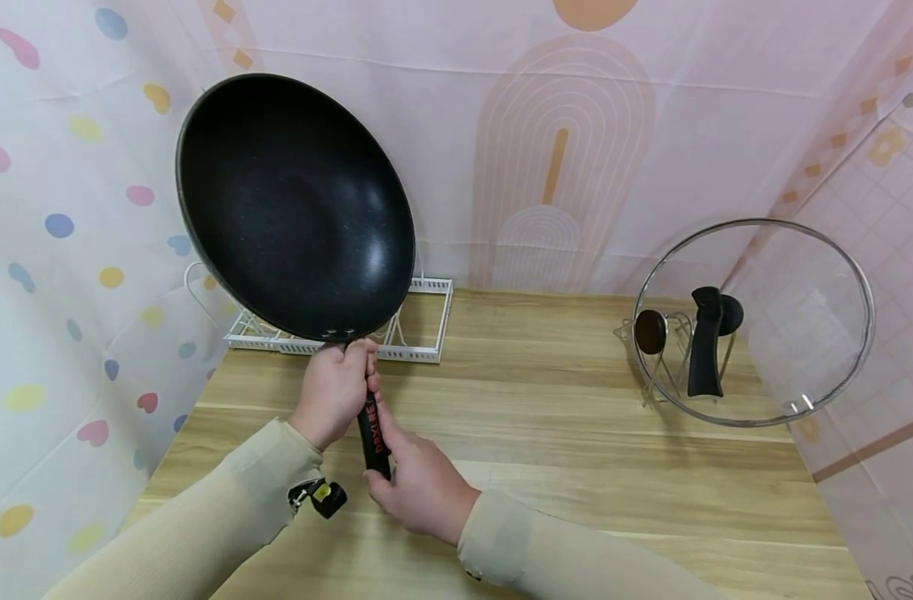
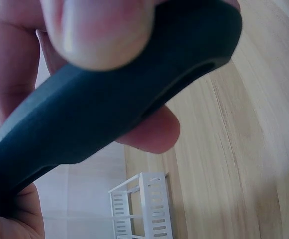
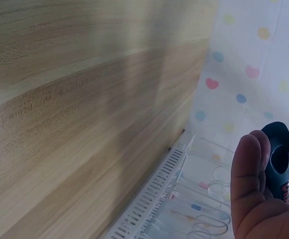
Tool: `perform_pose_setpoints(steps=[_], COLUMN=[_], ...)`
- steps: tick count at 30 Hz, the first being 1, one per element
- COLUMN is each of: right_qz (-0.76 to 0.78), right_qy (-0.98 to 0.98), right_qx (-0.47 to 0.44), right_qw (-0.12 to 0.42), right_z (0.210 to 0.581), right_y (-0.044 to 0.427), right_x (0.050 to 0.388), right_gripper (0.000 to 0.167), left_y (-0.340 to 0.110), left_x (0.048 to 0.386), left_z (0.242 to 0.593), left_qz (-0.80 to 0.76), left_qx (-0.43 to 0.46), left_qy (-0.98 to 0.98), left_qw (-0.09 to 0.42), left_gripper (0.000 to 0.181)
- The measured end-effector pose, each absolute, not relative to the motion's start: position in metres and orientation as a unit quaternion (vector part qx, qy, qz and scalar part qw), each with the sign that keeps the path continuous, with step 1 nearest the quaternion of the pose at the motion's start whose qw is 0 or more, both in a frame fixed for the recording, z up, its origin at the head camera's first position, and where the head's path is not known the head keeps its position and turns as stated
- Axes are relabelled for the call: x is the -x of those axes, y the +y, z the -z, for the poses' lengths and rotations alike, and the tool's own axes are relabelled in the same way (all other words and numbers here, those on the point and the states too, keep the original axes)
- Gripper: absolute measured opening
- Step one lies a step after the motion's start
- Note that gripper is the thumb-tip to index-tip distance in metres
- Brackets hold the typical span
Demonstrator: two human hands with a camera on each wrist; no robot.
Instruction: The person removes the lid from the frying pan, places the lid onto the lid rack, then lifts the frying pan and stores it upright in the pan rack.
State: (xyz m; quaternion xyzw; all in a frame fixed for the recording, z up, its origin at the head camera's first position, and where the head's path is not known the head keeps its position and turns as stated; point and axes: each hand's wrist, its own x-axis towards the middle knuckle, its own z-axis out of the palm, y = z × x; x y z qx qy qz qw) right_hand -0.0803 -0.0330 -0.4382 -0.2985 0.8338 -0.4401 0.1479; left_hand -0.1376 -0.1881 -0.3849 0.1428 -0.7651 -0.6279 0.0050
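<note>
A deep black frying pan [image 1: 291,200] is held up and tilted, its dark inside facing me, above the left back of the table. My left hand [image 1: 331,396] grips its black handle [image 1: 371,429] just below the pan body. Lower down, my right hand [image 1: 426,492] holds the handle's end between thumb and fingers. Close up in the left wrist view, the dark handle [image 2: 94,114] crosses between thumb and fingers. The right wrist view shows the handle's end [image 3: 279,162], with its hanging hole, in the right hand's grasp.
Behind and below the pan stands a white slotted rack [image 1: 410,353] with wire dividers, partly hidden. At the right, a large glass lid [image 1: 794,333] with a black handle leans on a small wire stand [image 1: 655,375]. Patterned curtains [image 1: 426,100] border the wooden table [image 1: 576,467].
</note>
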Motion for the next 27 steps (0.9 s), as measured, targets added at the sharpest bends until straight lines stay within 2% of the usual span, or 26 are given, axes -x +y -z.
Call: perform_pose_setpoints(steps=[27], right_qz=[0.414], right_qy=[0.846], right_qx=[0.31], right_qw=[0.131], right_z=[0.44], right_y=[-0.045], right_x=[0.087], right_gripper=[0.086], left_y=[-0.196], left_x=[0.142], left_z=[0.388], left_qz=[0.589], left_qx=[-0.142], left_qy=[-0.795], left_qw=[0.037], left_gripper=[0.03])
